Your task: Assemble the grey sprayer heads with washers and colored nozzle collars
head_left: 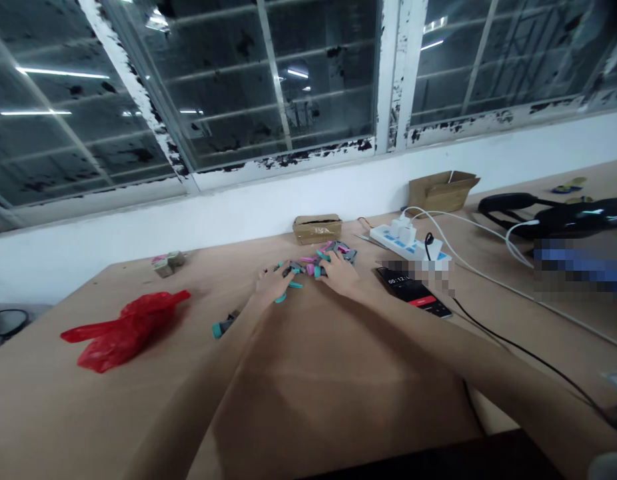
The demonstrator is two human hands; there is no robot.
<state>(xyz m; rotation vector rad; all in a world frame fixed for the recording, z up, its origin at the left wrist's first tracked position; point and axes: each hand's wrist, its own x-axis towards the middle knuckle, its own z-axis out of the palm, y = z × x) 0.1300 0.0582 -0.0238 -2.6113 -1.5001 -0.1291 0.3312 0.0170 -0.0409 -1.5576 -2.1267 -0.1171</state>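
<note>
Both my arms reach far forward over a wooden table (308, 380). My left hand (272, 283) and my right hand (338, 272) rest side by side at a pile of small teal, pink and grey parts (324, 257). Each hand's fingers curl down onto the parts; I cannot make out which piece each one grips. One teal-tipped part (223, 325) lies apart, to the left of my left forearm.
A crumpled red plastic bag (122, 331) lies at the left. A phone with a timer (413, 292), a white power strip (406, 241) with cables, two small cardboard boxes (317, 228) (441, 192) and a black device (558, 215) sit to the right and behind. Windows line the far wall.
</note>
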